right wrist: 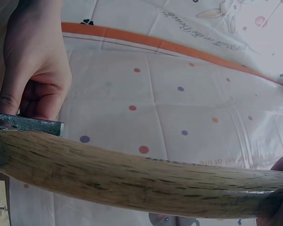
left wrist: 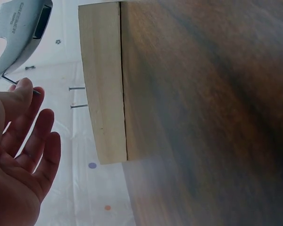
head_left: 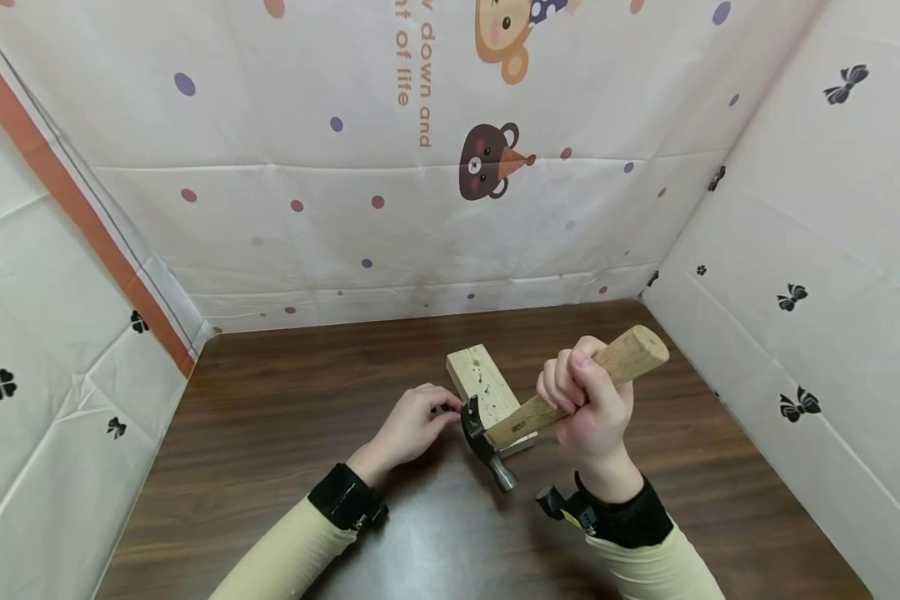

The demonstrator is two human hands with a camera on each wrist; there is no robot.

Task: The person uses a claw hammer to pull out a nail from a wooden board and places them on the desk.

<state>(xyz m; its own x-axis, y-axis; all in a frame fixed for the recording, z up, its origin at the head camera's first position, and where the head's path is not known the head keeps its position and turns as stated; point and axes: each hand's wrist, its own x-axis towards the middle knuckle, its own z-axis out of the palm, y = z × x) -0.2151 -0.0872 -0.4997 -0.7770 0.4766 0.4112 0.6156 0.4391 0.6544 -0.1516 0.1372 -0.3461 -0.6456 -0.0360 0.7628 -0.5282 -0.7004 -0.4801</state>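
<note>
Head view: the right hand (head_left: pixel 591 404) grips a claw hammer (head_left: pixel 527 421) with pale wooden handle; the left hand (head_left: pixel 412 423) is beside its dark metal head. A pale rectangular wooden block (head_left: pixel 482 382) lies on the brown wood-grain table (head_left: pixel 285 400).

Left wrist: thumb and finger pinch a thin metal nail (left wrist: pixel 9 79); two nails (left wrist: pixel 77 88) project from the block.

Right wrist: hammer head hides left fingertips.
</note>
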